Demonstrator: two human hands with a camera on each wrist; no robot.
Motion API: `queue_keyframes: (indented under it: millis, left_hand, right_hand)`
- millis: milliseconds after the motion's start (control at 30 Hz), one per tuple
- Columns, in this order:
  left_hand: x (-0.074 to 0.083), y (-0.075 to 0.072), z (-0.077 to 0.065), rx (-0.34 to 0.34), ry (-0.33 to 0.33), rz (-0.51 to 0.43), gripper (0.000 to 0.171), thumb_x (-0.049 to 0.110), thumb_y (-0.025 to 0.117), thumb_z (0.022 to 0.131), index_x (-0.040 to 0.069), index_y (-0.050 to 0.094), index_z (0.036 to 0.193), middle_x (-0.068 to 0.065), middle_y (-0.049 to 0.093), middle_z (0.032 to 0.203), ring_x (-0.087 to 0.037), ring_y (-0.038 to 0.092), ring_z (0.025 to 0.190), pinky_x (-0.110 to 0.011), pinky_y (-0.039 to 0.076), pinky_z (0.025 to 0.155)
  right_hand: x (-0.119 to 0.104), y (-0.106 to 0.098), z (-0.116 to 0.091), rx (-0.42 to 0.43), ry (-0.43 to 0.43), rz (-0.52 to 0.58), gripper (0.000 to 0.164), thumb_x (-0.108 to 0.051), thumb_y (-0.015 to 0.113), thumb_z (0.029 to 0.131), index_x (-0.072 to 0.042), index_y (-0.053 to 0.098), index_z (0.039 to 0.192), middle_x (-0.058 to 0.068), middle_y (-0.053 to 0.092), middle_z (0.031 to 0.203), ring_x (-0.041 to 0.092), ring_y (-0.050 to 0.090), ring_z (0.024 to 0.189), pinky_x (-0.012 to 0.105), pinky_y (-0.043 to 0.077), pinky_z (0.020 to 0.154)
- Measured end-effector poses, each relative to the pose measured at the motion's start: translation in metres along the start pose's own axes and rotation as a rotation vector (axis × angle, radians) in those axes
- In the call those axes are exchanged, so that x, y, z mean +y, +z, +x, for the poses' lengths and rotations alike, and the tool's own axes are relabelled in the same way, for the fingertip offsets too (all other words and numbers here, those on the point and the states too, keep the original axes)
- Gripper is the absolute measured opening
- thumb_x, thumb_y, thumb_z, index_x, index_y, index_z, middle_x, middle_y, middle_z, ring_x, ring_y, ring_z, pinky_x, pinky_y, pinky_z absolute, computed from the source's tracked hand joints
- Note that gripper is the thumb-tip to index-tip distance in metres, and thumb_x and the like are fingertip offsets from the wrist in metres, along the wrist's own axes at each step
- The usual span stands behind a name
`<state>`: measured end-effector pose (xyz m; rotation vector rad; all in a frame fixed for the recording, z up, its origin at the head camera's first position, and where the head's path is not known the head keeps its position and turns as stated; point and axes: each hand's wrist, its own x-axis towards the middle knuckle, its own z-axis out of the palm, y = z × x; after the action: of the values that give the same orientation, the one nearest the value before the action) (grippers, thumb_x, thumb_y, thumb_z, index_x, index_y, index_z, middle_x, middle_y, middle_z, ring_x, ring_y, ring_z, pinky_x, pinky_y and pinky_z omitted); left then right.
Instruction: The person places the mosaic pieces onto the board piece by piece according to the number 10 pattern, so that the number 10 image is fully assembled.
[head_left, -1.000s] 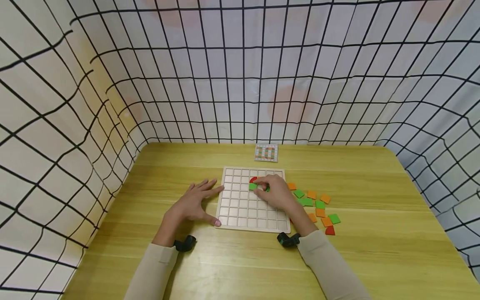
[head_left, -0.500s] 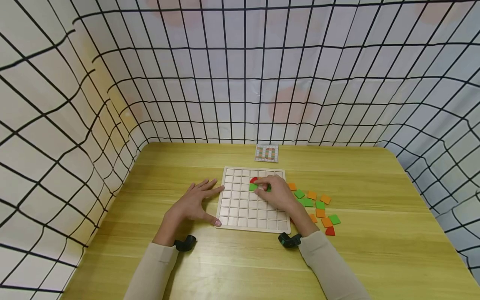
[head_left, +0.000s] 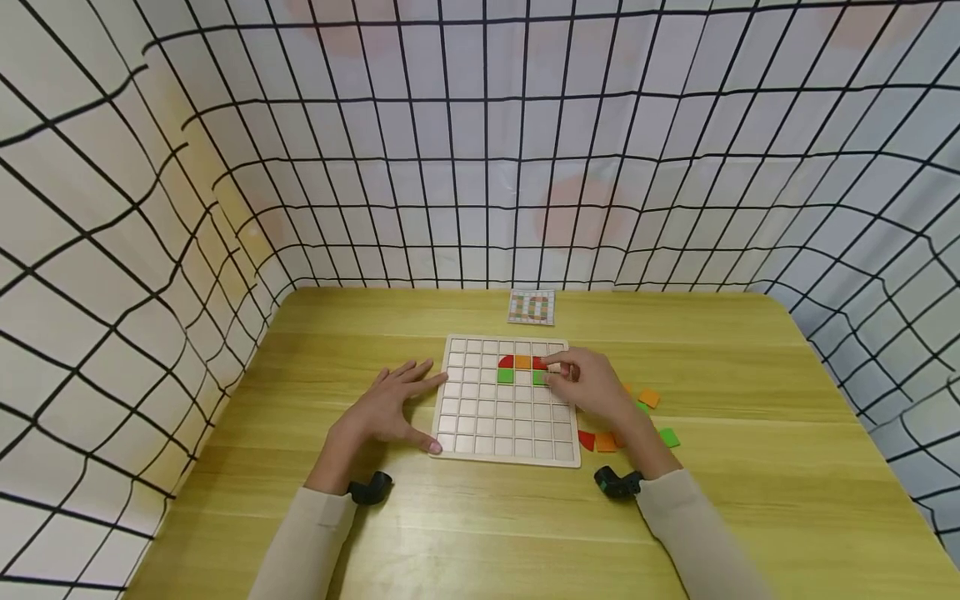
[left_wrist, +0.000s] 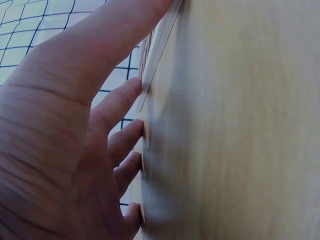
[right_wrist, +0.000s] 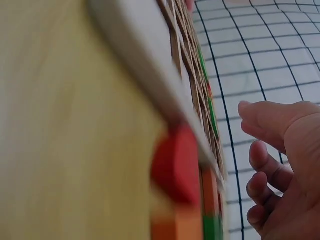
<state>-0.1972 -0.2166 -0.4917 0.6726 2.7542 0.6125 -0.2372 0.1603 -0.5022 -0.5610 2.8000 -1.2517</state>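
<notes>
A pale wooden grid board (head_left: 480, 417) lies flat on the table. In its upper rows sit a red rounded tile (head_left: 506, 362), an orange square tile (head_left: 523, 362), a second red tile (head_left: 537, 363), and two green tiles, one left (head_left: 506, 377) and one right (head_left: 539, 378). My left hand (head_left: 386, 406) has spread fingers, with thumb and forefinger against the board's left edge. Over the board's right edge hovers my right hand (head_left: 592, 383), fingertips beside the right red and green tiles. Its fingers (right_wrist: 270, 117) are loosely bent with nothing between them in the right wrist view.
Loose tiles lie right of the board, partly hidden by the right forearm: a red one (head_left: 587, 440), an orange one (head_left: 605, 442), a green one (head_left: 669, 437) and others. A small patterned card (head_left: 532, 307) lies behind the board. Grid-patterned cloth (head_left: 420, 167) walls the table.
My right hand has moved right, away from the tiles on the board, uncovering the orange, right red and right green tiles. The left hand has stayed in place.
</notes>
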Motion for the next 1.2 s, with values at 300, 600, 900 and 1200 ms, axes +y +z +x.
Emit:
queue_keyframes:
  millis: [300,600,900,1200]
  left_hand:
    - [-0.001,0.001,0.001,-0.003,-0.001,0.003,0.117,0.076,0.086,0.061,0.035,0.037,0.16,-0.003,0.02,0.173,-0.034,0.012,0.161,-0.066,0.005,0.127]
    - [-0.002,0.002,0.0,0.005,-0.001,0.002,0.118,0.075,0.086,0.061,0.034,0.038,0.16,-0.004,0.02,0.173,-0.036,0.012,0.161,-0.067,0.005,0.127]
    - [0.001,0.001,-0.001,0.004,-0.001,-0.008,0.117,0.072,0.088,0.062,0.033,0.038,0.16,-0.005,0.021,0.173,-0.036,0.012,0.161,-0.068,0.005,0.127]
    - [0.0,0.001,0.0,0.005,0.006,-0.005,0.117,0.073,0.087,0.062,0.033,0.038,0.16,-0.005,0.021,0.173,-0.036,0.013,0.161,-0.068,0.005,0.126]
  right_hand:
    - [0.017,-0.034,-0.031,0.041,0.048,-0.092,0.027,-0.029,0.074,0.097,-0.014,0.076,0.119,0.001,0.056,0.086,0.021,0.047,0.081,0.035,0.038,0.069]
    - [0.039,-0.062,-0.06,0.058,0.074,-0.158,0.032,-0.032,0.073,0.098,-0.013,0.074,0.123,0.001,0.057,0.086,0.02,0.046,0.078,0.031,0.037,0.066]
    - [0.061,-0.085,-0.081,0.043,0.111,-0.206,0.036,-0.039,0.071,0.098,-0.014,0.074,0.124,0.0,0.058,0.086,0.019,0.048,0.08,0.03,0.04,0.069]
    - [0.075,-0.095,-0.092,0.051,0.093,-0.243,0.031,-0.034,0.071,0.099,-0.011,0.076,0.118,-0.001,0.058,0.083,0.014,0.048,0.077,0.026,0.04,0.067]
